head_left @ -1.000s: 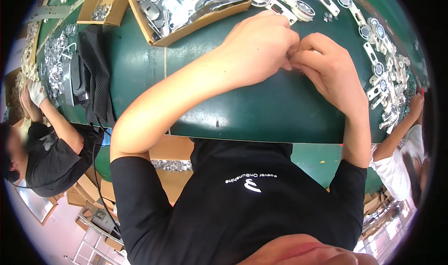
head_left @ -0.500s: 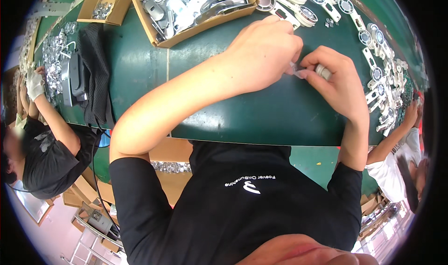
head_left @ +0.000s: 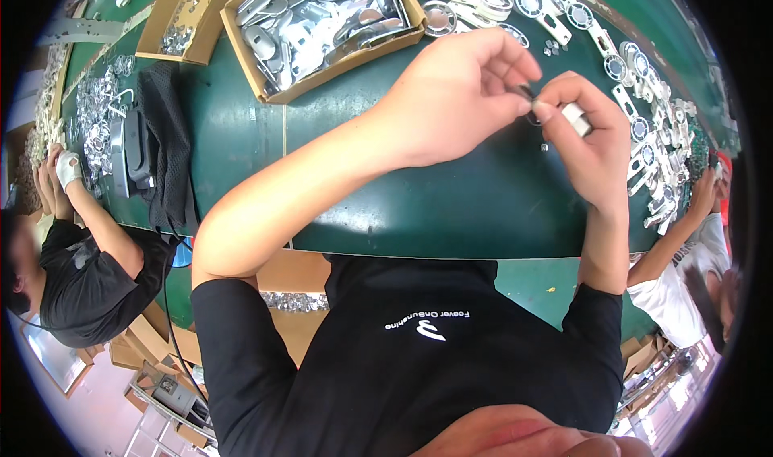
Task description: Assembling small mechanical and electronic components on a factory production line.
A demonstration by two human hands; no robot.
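My left hand (head_left: 459,95) hovers over the green table (head_left: 386,207), its thumb pinching the edge of a small, thin dark piece (head_left: 527,93) while the other fingers curl loosely above. Just to the right, my right hand (head_left: 592,135) meets it, with thumb and index fingertip pressed together at the same piece. A small white cylindrical part (head_left: 576,119) sits in the curl of the right fingers. Fingertips hide most of the dark piece, so its kind does not show. On the table below lies a tiny shiny bit (head_left: 544,147).
A cardboard box (head_left: 278,95) of shiny metal plates stands at the back, with a smaller box (head_left: 193,50) of bits beside it. White handheld fan-like parts (head_left: 580,16) curve along the right. Black mesh fabric (head_left: 165,135) lies left. Co-workers' hands (head_left: 68,167) work at either side.
My left hand has turned, its fingers opening from a closed fist. A clear scrap between the hands no longer shows; a dark piece does. A tiny bit now lies on the table.
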